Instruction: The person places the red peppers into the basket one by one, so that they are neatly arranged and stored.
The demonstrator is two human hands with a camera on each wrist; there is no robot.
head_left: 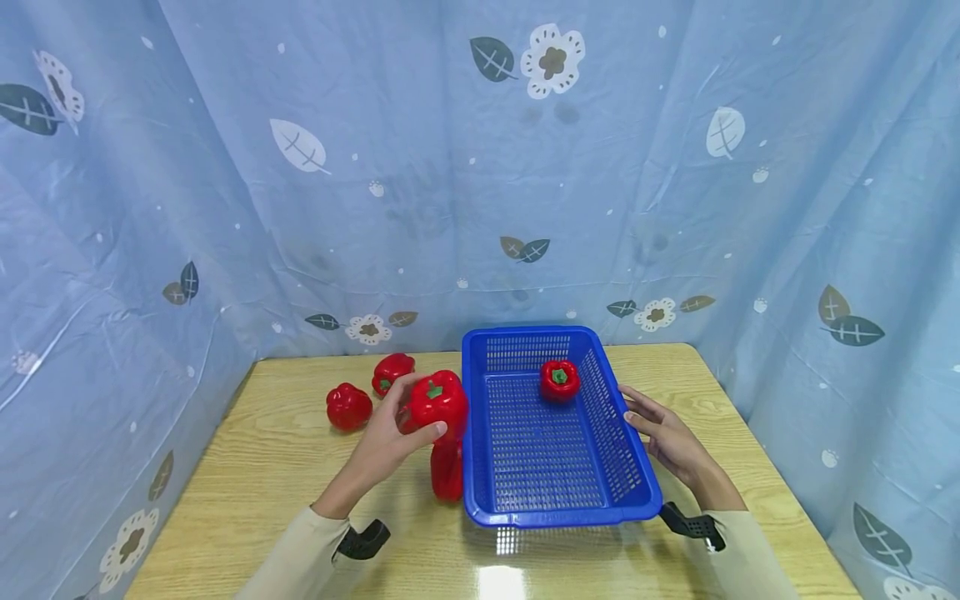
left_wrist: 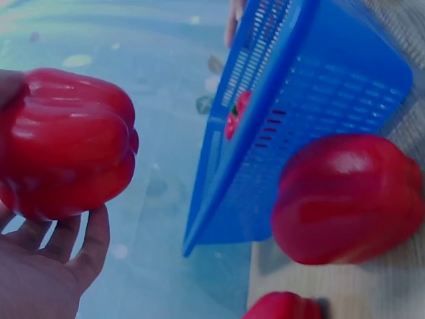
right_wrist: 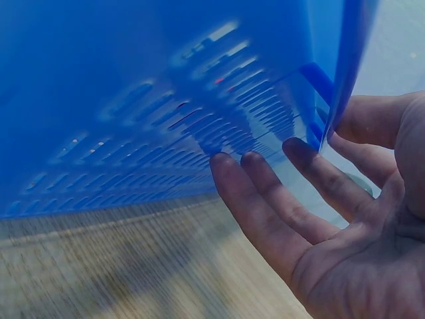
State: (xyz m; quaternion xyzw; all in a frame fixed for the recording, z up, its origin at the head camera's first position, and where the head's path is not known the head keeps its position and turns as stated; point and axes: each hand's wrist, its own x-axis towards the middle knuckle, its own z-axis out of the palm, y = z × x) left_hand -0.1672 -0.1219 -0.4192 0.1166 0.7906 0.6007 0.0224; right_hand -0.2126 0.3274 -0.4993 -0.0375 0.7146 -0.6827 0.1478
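My left hand (head_left: 386, 433) grips a red bell pepper (head_left: 438, 400) with a green stem, raised beside the left rim of a blue plastic basket (head_left: 540, 518). In the left wrist view, thumb and fingers lie round this bell pepper (left_wrist: 73, 143). On the opposite side, my right hand (head_left: 675, 446) holds the basket's right rim; in the right wrist view the thumb is at the rim and the fingertips (right_wrist: 226, 169) are against the slotted outer wall. Inside the basket, toward the back right, sits one red bell pepper (head_left: 559, 381), stem up.
Another red bell pepper (head_left: 447, 471) lies against the basket's left side, partly covered by the held one. Two more, a nearer bell pepper (head_left: 348, 407) and a farther bell pepper (head_left: 393, 372), lie left on the wooden table (head_left: 247, 492). A blue curtain (head_left: 420, 208) surrounds the table.
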